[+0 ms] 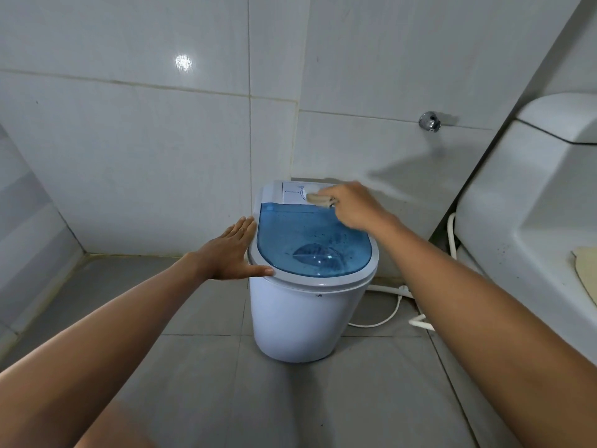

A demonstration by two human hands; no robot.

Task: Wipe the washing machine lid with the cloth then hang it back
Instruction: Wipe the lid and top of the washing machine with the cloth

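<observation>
A small white washing machine [300, 321] stands on the floor against the tiled wall. Its translucent blue lid [310, 240] is closed and carries dark specks. My right hand [355, 205] holds a folded beige cloth [318, 199] pressed on the white control panel [295, 193] at the lid's far edge. My left hand [231, 253] lies flat, fingers spread, against the machine's left rim, holding nothing.
A white sink [529, 195] fills the right side, with a beige mat [586, 270] on it. A chrome wall tap [429, 121] sits above the machine. White hoses [392, 305] run over the grey floor tiles behind the machine.
</observation>
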